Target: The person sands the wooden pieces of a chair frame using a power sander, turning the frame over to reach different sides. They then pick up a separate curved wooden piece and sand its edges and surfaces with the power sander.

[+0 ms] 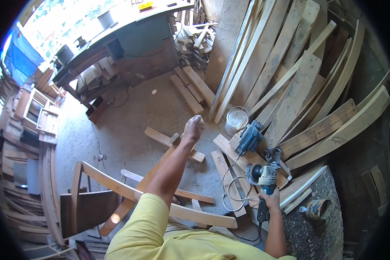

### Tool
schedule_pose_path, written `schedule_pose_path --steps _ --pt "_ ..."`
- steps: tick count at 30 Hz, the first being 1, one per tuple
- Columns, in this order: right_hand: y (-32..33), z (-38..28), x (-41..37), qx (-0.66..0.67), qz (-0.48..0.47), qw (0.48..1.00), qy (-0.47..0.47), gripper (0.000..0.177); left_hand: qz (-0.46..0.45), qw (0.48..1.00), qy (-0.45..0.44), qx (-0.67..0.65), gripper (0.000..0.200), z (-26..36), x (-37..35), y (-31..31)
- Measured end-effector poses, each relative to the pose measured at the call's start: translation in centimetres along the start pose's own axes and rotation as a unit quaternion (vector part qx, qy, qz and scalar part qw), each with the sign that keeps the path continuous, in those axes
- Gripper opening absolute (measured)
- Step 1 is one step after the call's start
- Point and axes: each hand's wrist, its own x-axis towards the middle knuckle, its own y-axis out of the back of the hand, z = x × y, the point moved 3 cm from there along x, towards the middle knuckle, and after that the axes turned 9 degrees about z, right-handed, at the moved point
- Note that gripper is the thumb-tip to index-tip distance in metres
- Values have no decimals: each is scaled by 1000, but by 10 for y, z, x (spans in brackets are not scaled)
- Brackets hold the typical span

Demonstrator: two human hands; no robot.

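My right hand is wrapped round the body of an angle grinder, whose round disc faces left. The grinder is beside a blue power planer, which rests on stacked boards. My left hand is stretched forward, its fingers curled closed; whatever they may hold is hidden. Below that arm, a long wooden piece slants up to a short board on the floor. A curved wooden chair frame lies across my front, partly hidden by my left sleeve.
Long planks lean on the wall at the right. A white bucket stands near their feet. An open tin sits on a rough slab. Ahead is a workbench; a pale cable loops near the boards.
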Motion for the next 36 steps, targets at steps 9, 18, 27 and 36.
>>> schedule_pose_path --steps 9,18,27,36 --pt "-7 14 7 33 -8 999 24 69 -60 976 110 179 49 14 0 11" --pt "-19 -57 56 10 -105 994 43 87 57 972 -177 141 30 49 -51 67" --pt "-92 -321 148 -169 -263 895 319 90 19 967 89 239 61 -4 -180 203" --pt "-220 -453 120 -376 -424 758 322 84 -37 958 112 263 63 -30 -193 187"
